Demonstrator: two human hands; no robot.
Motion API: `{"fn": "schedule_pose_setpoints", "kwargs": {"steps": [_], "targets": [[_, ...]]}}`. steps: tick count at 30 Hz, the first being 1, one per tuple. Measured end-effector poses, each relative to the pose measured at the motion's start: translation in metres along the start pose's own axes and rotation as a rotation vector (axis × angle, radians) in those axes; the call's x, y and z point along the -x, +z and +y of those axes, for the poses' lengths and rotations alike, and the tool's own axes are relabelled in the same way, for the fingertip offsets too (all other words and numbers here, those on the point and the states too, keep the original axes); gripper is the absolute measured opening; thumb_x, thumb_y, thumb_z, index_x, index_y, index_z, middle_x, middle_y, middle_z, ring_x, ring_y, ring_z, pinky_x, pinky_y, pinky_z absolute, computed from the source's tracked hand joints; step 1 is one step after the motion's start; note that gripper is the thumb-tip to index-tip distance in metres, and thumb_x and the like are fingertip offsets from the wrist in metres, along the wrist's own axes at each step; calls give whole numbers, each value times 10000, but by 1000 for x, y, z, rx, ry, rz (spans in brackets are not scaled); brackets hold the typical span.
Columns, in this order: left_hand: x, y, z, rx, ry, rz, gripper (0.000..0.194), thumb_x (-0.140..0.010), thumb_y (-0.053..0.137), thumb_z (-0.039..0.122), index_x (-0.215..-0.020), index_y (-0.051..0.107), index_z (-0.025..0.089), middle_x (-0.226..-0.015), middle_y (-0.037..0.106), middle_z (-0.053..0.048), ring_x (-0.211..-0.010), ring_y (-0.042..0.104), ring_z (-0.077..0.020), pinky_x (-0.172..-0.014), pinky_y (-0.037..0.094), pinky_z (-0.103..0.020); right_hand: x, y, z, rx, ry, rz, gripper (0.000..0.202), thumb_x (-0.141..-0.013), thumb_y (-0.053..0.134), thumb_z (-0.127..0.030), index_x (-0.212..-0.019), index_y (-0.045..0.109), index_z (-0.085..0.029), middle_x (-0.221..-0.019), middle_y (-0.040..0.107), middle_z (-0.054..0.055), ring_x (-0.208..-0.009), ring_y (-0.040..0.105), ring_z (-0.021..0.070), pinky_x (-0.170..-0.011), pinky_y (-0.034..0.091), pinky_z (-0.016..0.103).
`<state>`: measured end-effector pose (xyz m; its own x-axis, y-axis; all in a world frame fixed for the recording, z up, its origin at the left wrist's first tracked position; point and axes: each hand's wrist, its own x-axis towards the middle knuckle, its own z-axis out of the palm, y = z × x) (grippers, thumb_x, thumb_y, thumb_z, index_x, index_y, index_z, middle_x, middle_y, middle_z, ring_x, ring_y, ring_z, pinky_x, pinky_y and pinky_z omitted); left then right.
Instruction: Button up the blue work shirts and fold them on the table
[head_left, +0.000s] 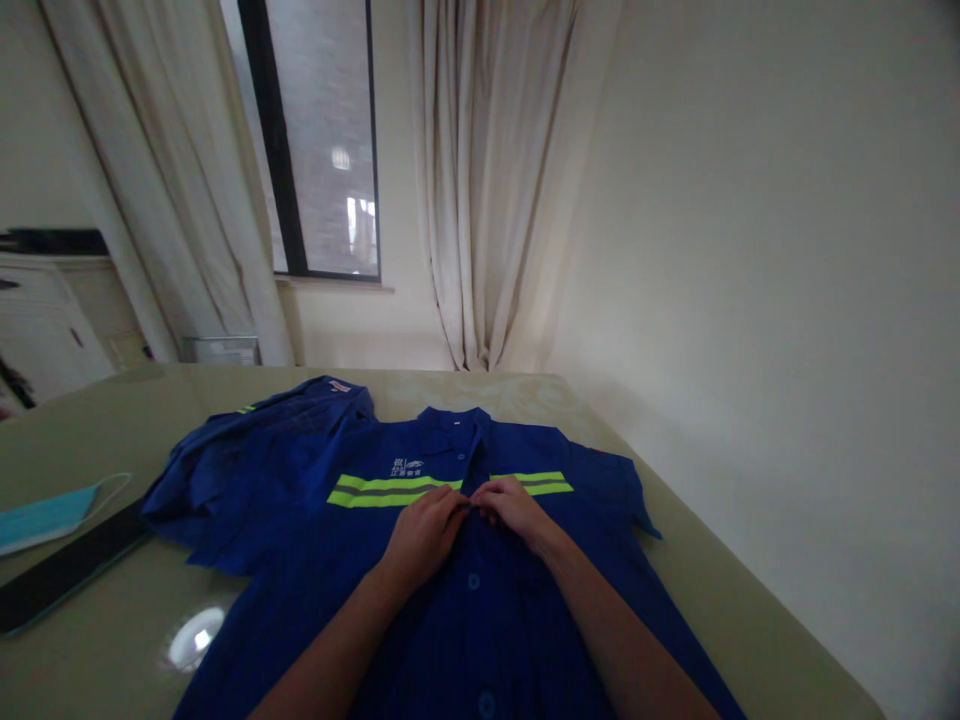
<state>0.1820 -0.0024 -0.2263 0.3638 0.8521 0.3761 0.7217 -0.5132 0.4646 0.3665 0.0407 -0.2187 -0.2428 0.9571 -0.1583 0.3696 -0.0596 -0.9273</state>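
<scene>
A blue short-sleeved work shirt (420, 620) with yellow-green reflective stripes lies front side up, its collar away from me. My left hand (427, 530) pinches the shirt's front edge at stripe level. From the right, my right hand (514, 508) pinches the same spot, its fingertips meeting those of my left hand. Whatever small part lies between the fingertips is hidden. Below my hands, buttons show on the front strip, such as one button (473, 580). Near the collar, the front edges stand slightly apart.
A second blue garment (300, 420) lies bunched at the left, partly against the shirt. Further left on the table (120, 660) are a dark flat object (71, 565) and a light-blue face mask (46, 518). A wall (780, 350) runs along the table's right side.
</scene>
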Motion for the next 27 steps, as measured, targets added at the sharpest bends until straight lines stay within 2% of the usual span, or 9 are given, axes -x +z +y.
{"fn": "schedule_pose_setpoints", "kwargs": {"steps": [3,6,9,12,15,17,19,22,27], "targets": [[-1,0,0,-27,12,0,198,-991,514,275,-926,697,233,-975,687,-52,-943,640,-227,-862,489,-358,-8,6,-9,235,-124,238,244,-867,602,-361,-786,746,-182,-696,693,24,-614,594,147,-601,400,248],[-1,-1,0,-43,57,24,276,-1013,468,304,-882,699,226,-1106,684,-75,-1076,612,-248,-961,462,-395,-22,14,-17,530,-135,445,281,-851,671,-457,-843,729,-182,-840,739,81,-764,661,200,-659,401,267],[-6,-3,-4,-8,3,-28,328,-1041,392,302,-918,687,232,-1053,713,-58,-1026,644,-223,-927,471,-359,-37,20,-17,700,-66,476,140,-860,646,-323,-863,712,-200,-909,748,92,-806,675,221,-650,371,272],[-23,-2,-12,-20,-146,-76,316,-1052,343,267,-1082,657,249,-956,740,-25,-897,685,-186,-827,485,-300,-46,20,-11,663,-134,499,118,-896,592,-251,-860,699,-220,-875,744,51,-791,668,195,-646,350,258],[-49,2,-21,-137,-260,-44,290,-1024,406,241,-1163,661,233,-1080,731,-70,-1017,675,-210,-876,476,-312,-48,16,-4,537,-218,506,102,-908,613,-272,-858,690,-230,-802,722,10,-737,645,166,-642,348,243],[-66,7,-27,-191,-297,-11,253,-990,487,260,-1130,693,214,-1171,689,-113,-1124,627,-261,-919,464,-356,-47,14,-1,492,-265,515,101,-906,629,-280,-842,688,-229,-792,711,7,-720,631,162,-644,355,242],[-77,12,-31,-199,-326,8,224,-959,540,267,-1092,713,221,-1180,674,-115,-1138,609,-290,-908,465,-383,-47,13,0,489,-300,542,154,-920,627,-305,-803,686,-224,-801,704,21,-722,622,168,-648,362,248],[-83,17,-37,-184,-350,9,194,-946,551,261,-1033,724,249,-1123,692,-76,-1071,636,-278,-863,469,-381,-49,14,0,491,-316,575,210,-947,597,-313,-781,691,-225,-800,703,33,-717,621,171,-653,373,252],[-83,21,-40,-143,-355,6,191,-927,593,317,-1067,703,249,-1139,686,-74,-1090,638,-271,-858,451,-372,-54,17,1,432,-260,563,109,-890,621,-220,-894,728,-235,-794,728,17,-717,644,173,-670,404,244]]}}
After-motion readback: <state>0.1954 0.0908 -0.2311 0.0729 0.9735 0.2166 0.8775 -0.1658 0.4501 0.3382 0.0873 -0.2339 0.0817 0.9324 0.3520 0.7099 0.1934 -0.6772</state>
